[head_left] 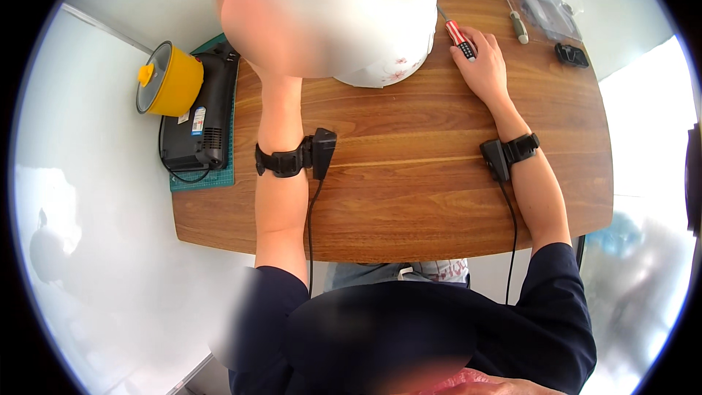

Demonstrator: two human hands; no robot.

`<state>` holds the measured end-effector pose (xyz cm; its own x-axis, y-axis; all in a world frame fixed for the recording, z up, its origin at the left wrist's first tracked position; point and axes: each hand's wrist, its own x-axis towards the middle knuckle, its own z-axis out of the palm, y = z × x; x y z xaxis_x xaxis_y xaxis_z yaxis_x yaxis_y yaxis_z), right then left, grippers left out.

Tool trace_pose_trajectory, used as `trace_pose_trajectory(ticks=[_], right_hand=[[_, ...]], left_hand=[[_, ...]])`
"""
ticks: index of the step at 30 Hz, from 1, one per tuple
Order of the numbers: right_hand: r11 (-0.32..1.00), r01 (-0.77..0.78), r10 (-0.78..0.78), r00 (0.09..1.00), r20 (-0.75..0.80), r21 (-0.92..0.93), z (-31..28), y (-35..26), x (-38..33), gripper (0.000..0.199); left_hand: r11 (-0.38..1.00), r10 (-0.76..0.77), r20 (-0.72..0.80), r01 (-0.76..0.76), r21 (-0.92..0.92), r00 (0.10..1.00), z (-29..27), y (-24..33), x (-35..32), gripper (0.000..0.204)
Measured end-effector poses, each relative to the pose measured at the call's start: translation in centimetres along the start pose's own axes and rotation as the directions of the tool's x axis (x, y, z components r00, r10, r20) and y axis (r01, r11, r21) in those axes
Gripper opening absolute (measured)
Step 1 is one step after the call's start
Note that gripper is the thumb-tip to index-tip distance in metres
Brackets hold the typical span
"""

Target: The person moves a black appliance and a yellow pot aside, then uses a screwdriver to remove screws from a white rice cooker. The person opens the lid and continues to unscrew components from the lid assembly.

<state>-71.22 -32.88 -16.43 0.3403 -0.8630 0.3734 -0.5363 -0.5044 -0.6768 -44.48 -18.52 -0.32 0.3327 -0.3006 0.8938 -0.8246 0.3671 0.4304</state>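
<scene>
Curling around a red screwdriver (459,38), right hand (482,66) fingers (468,48) clamp it; left hand's grip cannot be told.

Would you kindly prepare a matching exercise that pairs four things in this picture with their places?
Things:
1. small yellow pot with a lid
2. red-handled screwdriver
3. white round appliance body
4. small black block

Places:
A. under the right hand
B. far right part of the wooden table
C. far middle of the table
D. at the table's left end, on a black device

Pairs: 1-D, 2-A, 3-C, 4-B
</scene>
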Motion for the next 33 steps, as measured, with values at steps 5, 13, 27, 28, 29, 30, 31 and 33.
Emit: trace_pose_trajectory(ticks=[5,13,27,28,29,30,31,33], right_hand=[[1.0,0.006,-0.006,1.0,-0.011,0.001,0.0,0.0,0.0,0.045],[0.999,-0.022,0.022,1.0,0.007,0.031,-0.4,-0.6,0.0,0.045],[0.995,-0.058,0.058,0.998,0.003,0.081,-0.1,0.0,0.2,0.043],[0.991,-0.067,0.067,0.998,0.004,0.117,0.1,-0.1,0.4,0.042],[0.987,-0.08,0.08,0.997,0.005,0.142,0.2,0.3,0.4,0.041],[0.983,-0.089,0.09,0.996,0.001,0.164,0.0,0.7,0.7,0.04],[0.957,-0.137,0.142,0.99,-0.001,0.257,-0.3,1.1,0.7,0.039],[0.871,-0.203,0.222,0.975,0.011,0.448,-1.0,0.3,0.9,0.038]], left_hand=[[0.992,0.091,0.085,-0.098,0.085,0.992,1.4,0.9,-0.9,0.028],[0.989,-0.116,0.066,0.121,-0.079,0.991,0.9,-0.3,-0.6,0.029],[0.949,-0.299,-0.018,0.296,-0.107,0.954,0.0,-1.5,0.1,0.032],[0.975,-0.209,-0.081,0.201,-0.099,0.975,0.0,-3.5,0.0,0.03],[0.989,-0.125,-0.142,0.112,-0.093,0.982,0.1,-4.8,-0.1,0.028],[0.975,-0.208,-0.11,0.196,-0.106,0.972,-0.1,-4.0,0.2,0.029],[0.953,-0.288,-0.075,0.278,-0.117,0.955,-0.7,-3.2,0.2,0.03],[0.898,-0.416,-0.045,0.403,-0.175,0.908,-1.8,-2.7,0.8,0.031]])
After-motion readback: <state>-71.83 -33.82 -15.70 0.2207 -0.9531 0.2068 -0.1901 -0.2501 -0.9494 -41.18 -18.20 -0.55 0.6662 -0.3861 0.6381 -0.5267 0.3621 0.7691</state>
